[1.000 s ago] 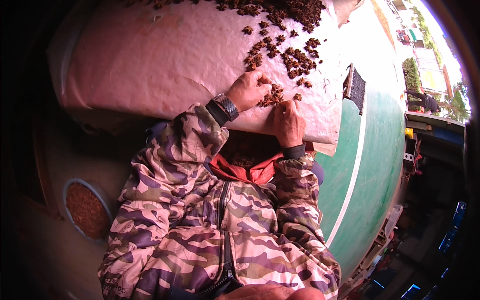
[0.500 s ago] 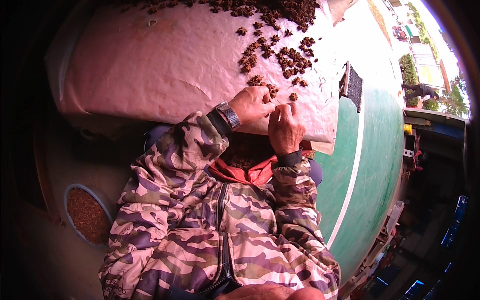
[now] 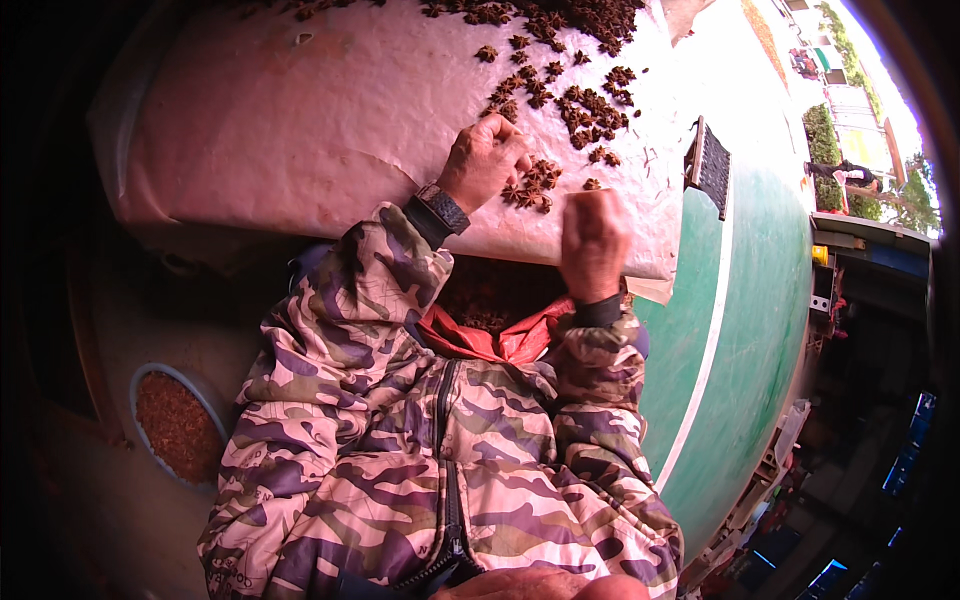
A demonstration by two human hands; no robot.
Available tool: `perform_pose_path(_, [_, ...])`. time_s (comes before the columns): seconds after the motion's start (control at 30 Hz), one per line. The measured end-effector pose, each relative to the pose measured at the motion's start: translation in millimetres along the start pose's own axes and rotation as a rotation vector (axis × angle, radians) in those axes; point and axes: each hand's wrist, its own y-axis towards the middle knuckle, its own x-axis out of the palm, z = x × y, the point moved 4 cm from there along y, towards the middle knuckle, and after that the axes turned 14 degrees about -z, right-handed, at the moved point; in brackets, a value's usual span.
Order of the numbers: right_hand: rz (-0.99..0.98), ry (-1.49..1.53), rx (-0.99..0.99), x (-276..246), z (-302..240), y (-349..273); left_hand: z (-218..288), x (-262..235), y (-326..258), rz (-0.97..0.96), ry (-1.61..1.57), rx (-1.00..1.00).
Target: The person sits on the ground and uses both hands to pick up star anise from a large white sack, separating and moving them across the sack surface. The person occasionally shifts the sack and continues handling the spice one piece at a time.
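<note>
Brown star anise pods lie on a sheet-covered table. My left hand (image 3: pixel 485 163) is above the sheet, its fingers curled in; whatever they hold is hidden. Beside its fingertips sits a small cluster of star anise (image 3: pixel 535 187), and more pods (image 3: pixel 505 100) lie just beyond its knuckles. My right hand (image 3: pixel 595 240) is at the table's near edge, closed and somewhat blurred, with its fingertips out of sight. One star anise pod (image 3: pixel 592 184) shows right at its far side. Below both hands, a red bag (image 3: pixel 500 343) hangs open at my lap, with dark contents.
A large heap of star anise (image 3: pixel 600 20) covers the table's far side, with a looser patch (image 3: pixel 590 115) nearer. The pale plastic sheet (image 3: pixel 280 140) drapes over the edge. At lower left stands a tub (image 3: pixel 178 425) of reddish-brown bits. Green floor (image 3: pixel 745 320) stretches to the right.
My hands, close together before, have parted. The left has moved up and slightly left, uncovering the small star anise cluster; the right has shifted right, towards the single pod.
</note>
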Motion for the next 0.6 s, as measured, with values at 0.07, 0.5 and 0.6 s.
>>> perform_pose_path(0.07, [0.087, -0.063, 0.167, -10, 64, -7, 15, 1, -5, -0.023, 0.017, -0.091])
perform_pose_path(0.5, [-0.161, 0.136, 0.065, 42, 47, -1, 12, 5, -11, -0.149, -0.041, -0.236])
perform_pose_path(0.6, [-0.147, 0.135, 0.114, 46, 52, -5, -1, 10, -14, -0.27, 0.238, -0.313])
